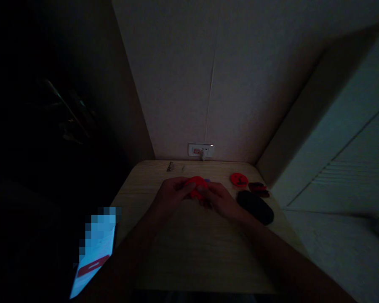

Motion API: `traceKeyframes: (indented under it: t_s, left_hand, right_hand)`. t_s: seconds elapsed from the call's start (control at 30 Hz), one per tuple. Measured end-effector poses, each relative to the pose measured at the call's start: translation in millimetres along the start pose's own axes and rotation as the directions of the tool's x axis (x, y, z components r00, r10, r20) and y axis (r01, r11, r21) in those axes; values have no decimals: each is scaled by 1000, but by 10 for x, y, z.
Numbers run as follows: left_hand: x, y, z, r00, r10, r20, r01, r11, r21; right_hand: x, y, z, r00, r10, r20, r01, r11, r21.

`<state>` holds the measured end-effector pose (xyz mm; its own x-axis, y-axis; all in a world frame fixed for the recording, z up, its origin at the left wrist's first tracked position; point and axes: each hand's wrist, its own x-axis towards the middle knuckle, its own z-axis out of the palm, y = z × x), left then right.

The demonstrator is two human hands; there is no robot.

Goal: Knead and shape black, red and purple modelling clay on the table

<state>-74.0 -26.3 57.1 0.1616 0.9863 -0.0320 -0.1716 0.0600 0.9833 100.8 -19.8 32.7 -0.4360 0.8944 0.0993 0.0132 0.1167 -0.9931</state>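
Observation:
The scene is dim. My left hand and my right hand meet over the far middle of a small wooden table. Both hands have their fingers closed on a small round red piece held between them just above the tabletop. A bit of purple shows behind the red piece. To the right of my right hand lie a second red round piece with dark marks, a dark red flat piece and a black oval object.
A wall socket with a plug sits on the wall just behind the table. A small dark metal item lies at the table's far edge. A lit phone screen glows at the lower left. White panels stand to the right.

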Motion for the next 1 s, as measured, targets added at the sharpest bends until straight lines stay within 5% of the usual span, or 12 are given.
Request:
traceKeyframes:
  t_s: [0.2, 0.47, 1.0]
  left_hand:
    - [-33, -30, 141, 997, -73, -27, 71, 993, -93]
    - [-46, -109, 217, 996, -62, -71, 58, 996, -65]
    - [-126, -108, 177, 985, 102, -138, -77, 981, 177]
  right_hand:
    - [-74, 145, -95, 994, 91, 56, -104, 948, 302]
    - [-131, 65, -138, 1000, 9, -26, -5, 991, 137]
    - [-143, 106, -51, 1000, 7, -10, -5, 979, 203]
